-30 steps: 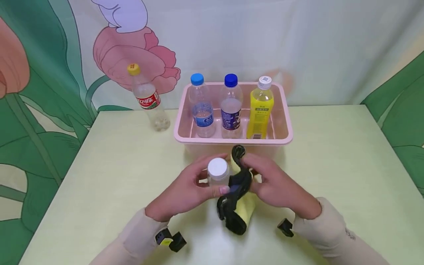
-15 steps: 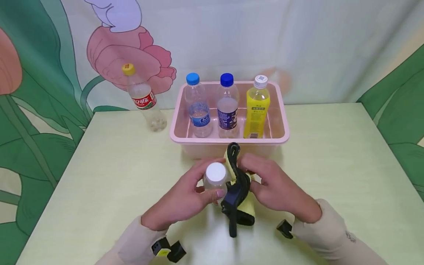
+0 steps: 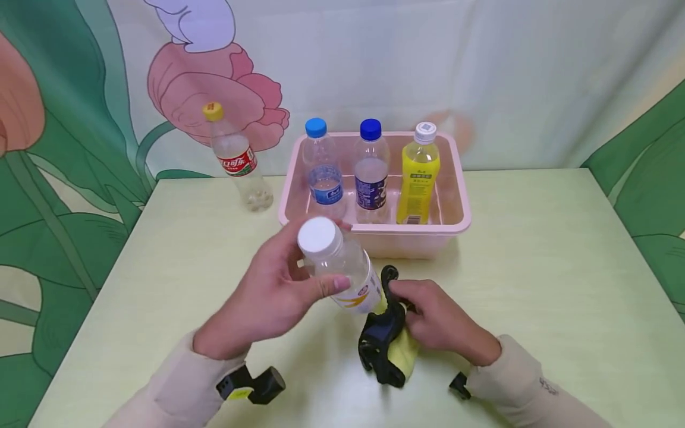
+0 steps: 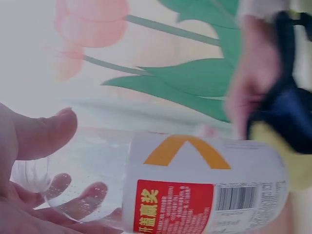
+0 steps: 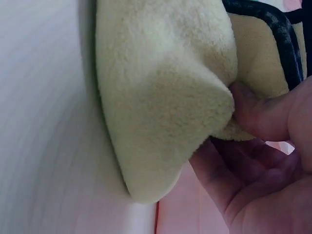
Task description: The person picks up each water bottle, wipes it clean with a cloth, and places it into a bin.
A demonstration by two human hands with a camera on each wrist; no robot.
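My left hand (image 3: 267, 291) grips a clear plastic bottle (image 3: 350, 261), its white screw cap (image 3: 318, 236) tilted toward the upper left. The label (image 4: 170, 180) faces the left wrist camera, white with orange and red patches. My right hand (image 3: 441, 318) pinches a yellow fleecy cloth (image 5: 161, 97) with dark edging (image 3: 382, 333) between thumb and fingers. The cloth hangs bunched just in front of the bin, close to the table. At its lower right, the bottle's base overlaps the cloth's upper edge in the head view.
Behind the hands stands a pink bin (image 3: 407, 238) holding a light-blue-capped bottle (image 3: 325, 178), a dark-blue-capped bottle (image 3: 371, 190) and a yellow bottle (image 3: 418, 184). A yellow-capped cola bottle (image 3: 236, 160) stands left of the bin. A printed curtain (image 3: 524, 89) hangs behind the table (image 3: 535, 249).
My left hand has lifted the bottle up and to the left and tipped it over, so more of its side shows. My right hand and the cloth have come slightly lower, toward me.
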